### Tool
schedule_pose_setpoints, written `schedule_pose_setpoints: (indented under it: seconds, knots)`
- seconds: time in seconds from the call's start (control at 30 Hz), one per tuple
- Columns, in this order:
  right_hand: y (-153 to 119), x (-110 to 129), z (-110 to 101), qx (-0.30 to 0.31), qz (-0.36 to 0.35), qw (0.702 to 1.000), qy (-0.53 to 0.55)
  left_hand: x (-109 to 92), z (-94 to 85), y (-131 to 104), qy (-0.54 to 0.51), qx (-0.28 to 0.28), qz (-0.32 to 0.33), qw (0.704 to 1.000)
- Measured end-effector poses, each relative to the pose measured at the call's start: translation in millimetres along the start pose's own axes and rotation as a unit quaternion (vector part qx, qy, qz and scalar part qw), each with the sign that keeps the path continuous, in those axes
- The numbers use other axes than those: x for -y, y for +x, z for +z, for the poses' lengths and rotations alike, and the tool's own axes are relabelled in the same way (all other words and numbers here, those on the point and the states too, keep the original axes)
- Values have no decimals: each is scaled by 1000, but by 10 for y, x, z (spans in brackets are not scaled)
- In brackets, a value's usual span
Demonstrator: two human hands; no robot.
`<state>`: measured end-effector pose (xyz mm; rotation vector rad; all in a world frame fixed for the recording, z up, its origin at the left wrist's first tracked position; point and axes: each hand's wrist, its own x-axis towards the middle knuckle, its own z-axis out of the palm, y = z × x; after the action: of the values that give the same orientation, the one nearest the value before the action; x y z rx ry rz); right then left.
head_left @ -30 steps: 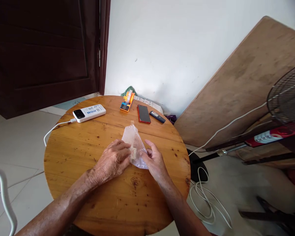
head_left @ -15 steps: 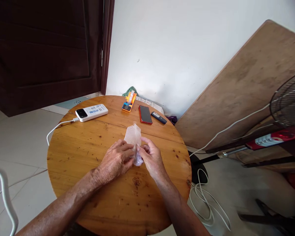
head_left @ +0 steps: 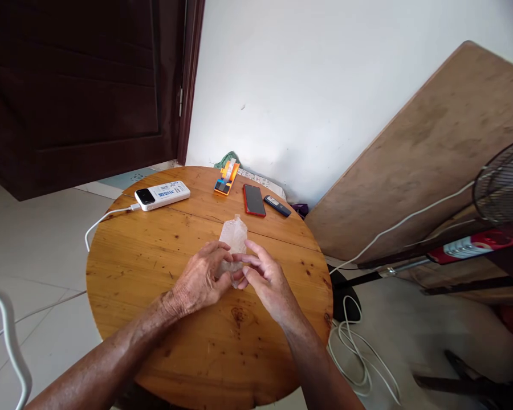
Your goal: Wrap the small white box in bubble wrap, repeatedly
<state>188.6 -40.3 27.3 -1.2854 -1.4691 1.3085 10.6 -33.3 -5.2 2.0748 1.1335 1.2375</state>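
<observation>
Touching crumpled, translucent plastic film [head_left: 233, 233] near the middle of the round brown wooden table [head_left: 188, 353], your left hand [head_left: 202, 273] curls. Your right hand [head_left: 267, 279] has fingers parted; whether either pinches, I cannot tell.

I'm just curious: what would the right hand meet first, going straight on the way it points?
Likely the translucent plastic at the right hand, then the left hand; depth there is unclear.

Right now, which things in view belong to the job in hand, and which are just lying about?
Likely job: translucent plastic wrap, at the left hand and right hand; round table beneath.

Apparently lying about, untouched: tape dispenser, white power bank, red-edged phone, dark handheld device.
</observation>
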Motion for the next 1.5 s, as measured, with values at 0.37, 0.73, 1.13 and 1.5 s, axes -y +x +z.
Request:
schedule_pose_setpoints:
  seconds: [0.37,0.73,1.13,1.5]
  knots:
    - [53,17,-71,44,-22,993,-104,-1,161,-1,10,-30,-32,999]
    - [149,-42,-125,-22,-79,987,-141,29,176,-26,63,-35,0,997]
    - [240,-77,-110,-33,-135,985,-106,-24,181,-33,117,-21,16,993]
    - [306,-200,-62,-34,-147,982,-113,-39,127,-17,161,37,21,986]
